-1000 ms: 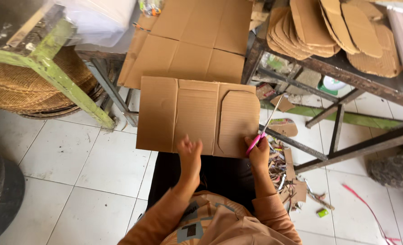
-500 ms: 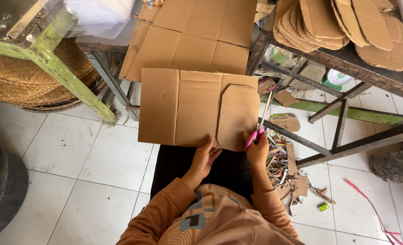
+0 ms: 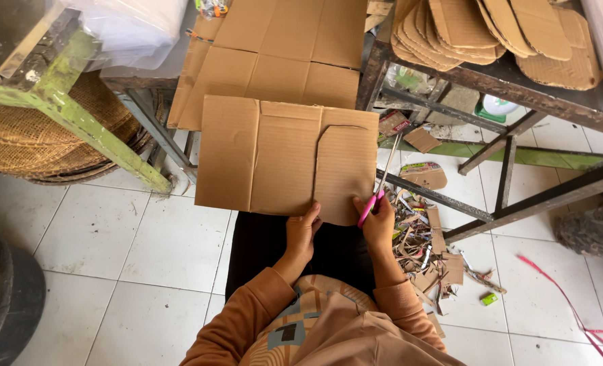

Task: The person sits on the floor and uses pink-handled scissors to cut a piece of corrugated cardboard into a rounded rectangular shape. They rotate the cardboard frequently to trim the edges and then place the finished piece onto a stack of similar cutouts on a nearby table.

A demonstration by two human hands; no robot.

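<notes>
I see the left hand [image 3: 303, 232] pinching the near edge of a flat cardboard sheet [image 3: 274, 159], fingers closed on it with the thumb on top. The sheet sits over the lap, its near edge just above the dark trousers [image 3: 274, 254], its far edge overlapping a second, larger cardboard piece [image 3: 274, 57] that lies further off. A rounded outline is cut into the right part of the sheet, and its curved lower corner ends between the two hands.

The right hand [image 3: 381, 220] is wrapped around the pink handles of a pair of scissors [image 3: 381, 183]. The blades run up along the sheet's right edge, pointing away; from here I cannot tell how far apart the blades are. The hands are near each other but not touching.

On the right, a dark metal counter [image 3: 518, 85] carries a stack of rounded cardboard cutouts [image 3: 498, 30]; its slanting leg bars pass just beside the scissors, so room on that side is tight. Under them, cardboard scraps [image 3: 427, 251] litter the white tile floor [image 3: 145, 251]. On the left, a green-painted wooden frame [image 3: 78, 115] slants down toward the sheet's left edge, with a woven basket [image 3: 23, 146] behind it. The floor at the near left is the widest open stretch. A dark round tub [image 3: 6, 298] sits at the left border.
</notes>
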